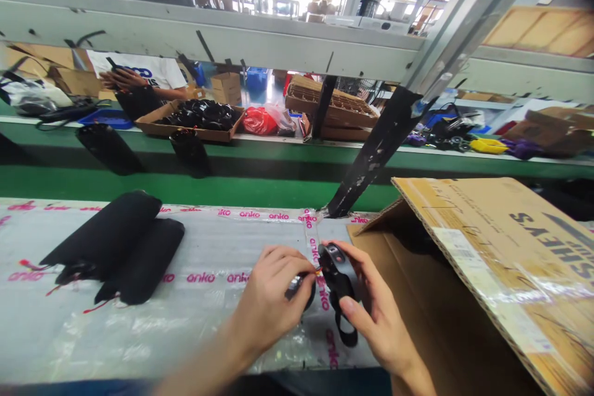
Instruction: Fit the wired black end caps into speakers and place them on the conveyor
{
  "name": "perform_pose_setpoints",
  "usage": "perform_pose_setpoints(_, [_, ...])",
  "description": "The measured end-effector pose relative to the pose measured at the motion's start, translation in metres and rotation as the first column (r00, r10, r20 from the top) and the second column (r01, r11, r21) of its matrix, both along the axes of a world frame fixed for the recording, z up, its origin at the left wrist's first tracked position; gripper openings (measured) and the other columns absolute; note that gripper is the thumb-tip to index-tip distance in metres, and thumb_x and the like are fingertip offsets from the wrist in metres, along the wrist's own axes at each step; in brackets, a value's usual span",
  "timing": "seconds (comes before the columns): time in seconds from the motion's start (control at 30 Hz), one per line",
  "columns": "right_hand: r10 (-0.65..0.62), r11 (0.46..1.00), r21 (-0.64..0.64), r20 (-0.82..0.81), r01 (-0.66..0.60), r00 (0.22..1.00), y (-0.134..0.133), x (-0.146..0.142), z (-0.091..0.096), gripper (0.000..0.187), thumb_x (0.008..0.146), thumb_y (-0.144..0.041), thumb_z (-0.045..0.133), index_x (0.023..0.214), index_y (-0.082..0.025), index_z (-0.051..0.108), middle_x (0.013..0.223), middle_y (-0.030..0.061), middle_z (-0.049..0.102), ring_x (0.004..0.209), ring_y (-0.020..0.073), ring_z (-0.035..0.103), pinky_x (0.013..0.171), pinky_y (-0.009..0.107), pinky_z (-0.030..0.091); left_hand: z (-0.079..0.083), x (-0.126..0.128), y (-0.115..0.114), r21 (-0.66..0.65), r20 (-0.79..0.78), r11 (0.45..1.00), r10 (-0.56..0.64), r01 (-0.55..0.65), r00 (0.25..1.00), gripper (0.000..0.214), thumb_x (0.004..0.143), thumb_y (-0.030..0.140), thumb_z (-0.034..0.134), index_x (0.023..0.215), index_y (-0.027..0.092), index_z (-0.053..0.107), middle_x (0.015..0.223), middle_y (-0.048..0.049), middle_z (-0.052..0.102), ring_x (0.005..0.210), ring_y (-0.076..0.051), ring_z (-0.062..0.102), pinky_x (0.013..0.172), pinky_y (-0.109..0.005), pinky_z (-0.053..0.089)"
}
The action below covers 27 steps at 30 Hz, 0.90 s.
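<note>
Far row, left to right: a co-worker's hand [118, 79] above a black sleeve, then a cardboard tray of round black parts [195, 117], and a red plastic bag [257, 120] on the green bench [278, 151].

Near, left: two rolled black foam sleeves [111, 241] lie touching on pink-printed clear plastic sheeting [139, 334], with red wires [88, 308] at their near end.

Centre of sheet, near: left hand [271, 300] comes in from the near left, wrist angled inward, fingers pinched together on a thin orange wire tip [318, 271]. A round dark part [301, 294] sits just beyond that hand.

Right hand [378, 303] comes in from the near right, clamped around a black moulded unit [335, 275], with a black strap loop [347, 334] hanging toward the near side. Can't tell if the unit touches the sheet.

Handling looks light: stiff body, floppy strap, fragile wire. Best hold is the body, not the wire.

Right: cardboard box [468, 272], flap raised, just beside the unit.
</note>
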State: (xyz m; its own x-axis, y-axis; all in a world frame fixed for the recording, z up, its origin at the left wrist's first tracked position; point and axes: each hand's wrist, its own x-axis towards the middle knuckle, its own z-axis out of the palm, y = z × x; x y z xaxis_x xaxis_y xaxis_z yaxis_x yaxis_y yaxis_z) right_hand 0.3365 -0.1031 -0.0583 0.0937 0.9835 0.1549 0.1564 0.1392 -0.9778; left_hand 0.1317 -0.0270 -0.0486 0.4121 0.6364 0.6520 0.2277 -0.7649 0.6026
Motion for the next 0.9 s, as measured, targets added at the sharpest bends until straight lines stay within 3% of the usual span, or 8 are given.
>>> perform_pose_setpoints(0.1, [0.008,1.0,-0.013,0.092,-0.007,0.996,0.0,0.003,0.003,0.066,0.095,-0.049,0.079,0.156,-0.035,0.06,0.155,0.0086,0.066,0.143,0.0374,0.06,0.124,0.05,0.044,0.001,0.001,0.0,-0.004,-0.014,1.0,0.001,-0.001,1.0,0.017,0.097,0.005,0.068,0.102,0.021,0.069,0.093,-0.0026,0.081,0.092,-0.022,0.076,0.088,-0.038,0.056])
perform_pose_setpoints(0.23, [0.166,0.986,0.002,-0.02,-0.166,0.986,0.005,0.012,0.005,0.064,0.096,-0.056,0.075,0.155,-0.035,0.062,0.164,0.0074,0.06,0.144,0.0375,0.06,0.12,0.048,0.049,0.0,0.002,0.002,-0.038,-0.023,0.999,0.019,-0.02,1.0,0.017,0.095,0.006,0.069,0.103,0.021,0.068,0.093,-0.0025,0.079,0.088,-0.021,0.074,0.085,-0.036,0.055])
perform_pose_setpoints(0.3, [0.187,0.982,0.01,-0.042,-0.187,0.981,0.007,0.014,0.006,0.063,0.096,-0.057,0.075,0.154,-0.035,0.063,0.163,0.0073,0.06,0.141,0.0369,0.062,0.118,0.047,0.051,-0.001,0.002,0.003,-0.009,-0.058,1.0,-0.012,0.011,0.998,0.015,0.1,0.006,0.065,0.102,0.02,0.068,0.093,-0.0032,0.079,0.088,-0.022,0.074,0.085,-0.037,0.054])
perform_pose_setpoints(0.43, [0.079,0.997,-0.011,0.051,-0.079,0.996,0.009,0.007,0.003,0.063,0.095,-0.055,0.077,0.151,-0.031,0.066,0.153,0.0092,0.068,0.136,0.036,0.064,0.119,0.046,0.05,-0.002,0.0,0.003,0.022,-0.096,0.999,-0.042,0.044,0.994,0.015,0.105,0.008,0.059,0.101,0.02,0.067,0.094,-0.0044,0.078,0.092,-0.023,0.073,0.087,-0.039,0.053])
perform_pose_setpoints(0.57, [-0.073,0.996,-0.043,0.003,0.073,0.997,0.008,-0.004,0.004,0.054,0.095,-0.055,0.078,0.143,-0.03,0.07,0.138,0.009,0.077,0.123,0.0334,0.073,0.105,0.041,0.06,-0.003,0.0,0.002,0.02,-0.046,1.0,-0.011,0.012,0.999,0.013,0.102,0.008,0.062,0.1,0.021,0.067,0.093,-0.004,0.079,0.09,-0.022,0.074,0.086,-0.039,0.054])
perform_pose_setpoints(0.77, [0.032,0.999,-0.014,-0.04,-0.033,0.999,0.006,-0.007,0.011,0.064,0.09,-0.048,0.086,0.149,-0.033,0.065,0.15,0.0093,0.071,0.134,0.0344,0.071,0.1,0.038,0.066,-0.007,0.005,0.001,0.007,0.008,0.999,0.032,-0.032,0.999,0.013,0.098,0.008,0.065,0.096,0.021,0.067,0.089,-0.0042,0.078,0.086,-0.023,0.074,0.083,-0.04,0.057])
perform_pose_setpoints(0.9, [-0.011,0.999,-0.051,-0.08,0.007,0.997,0.009,-0.009,0.013,0.063,0.089,-0.047,0.088,0.146,-0.031,0.067,0.147,0.0115,0.073,0.12,0.0324,0.077,0.094,0.04,0.068,-0.003,-0.006,0.001,-0.049,-0.015,0.999,-0.008,0.007,1.0,0.014,0.101,0.013,0.069,0.111,0.022,0.072,0.112,-0.0088,0.08,0.106,-0.025,0.077,0.094,-0.041,0.061])
